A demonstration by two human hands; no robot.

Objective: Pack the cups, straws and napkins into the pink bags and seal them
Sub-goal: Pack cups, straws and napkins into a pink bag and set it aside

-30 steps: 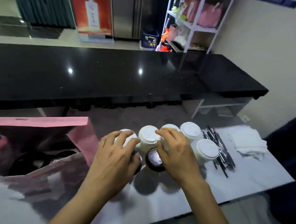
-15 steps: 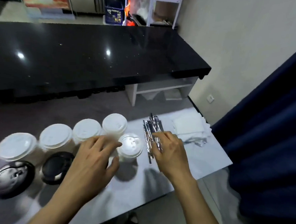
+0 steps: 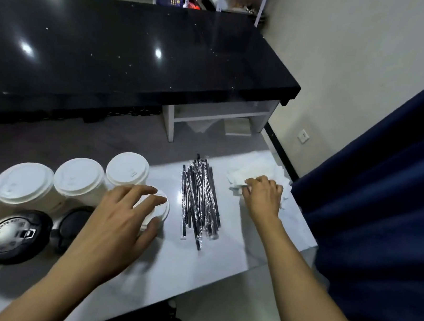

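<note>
White napkins [image 3: 256, 171], prob. under R hand [image 3: 263, 197]

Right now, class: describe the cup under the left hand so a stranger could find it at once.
On the pale marble table, find the bundle of black wrapped straws. The white-lidded paper cup stands just left of it. Unlike its neighbours, it has the left hand spread over its lid.

White-lidded cups [image 3: 79, 177]: matt plastic lids. Straws [image 3: 201, 199]: black, in glossy clear film wrap. Napkins [image 3: 252, 172]: soft white paper; tabletop [image 3: 175, 257]: smooth, pale, faintly glossy.
</note>
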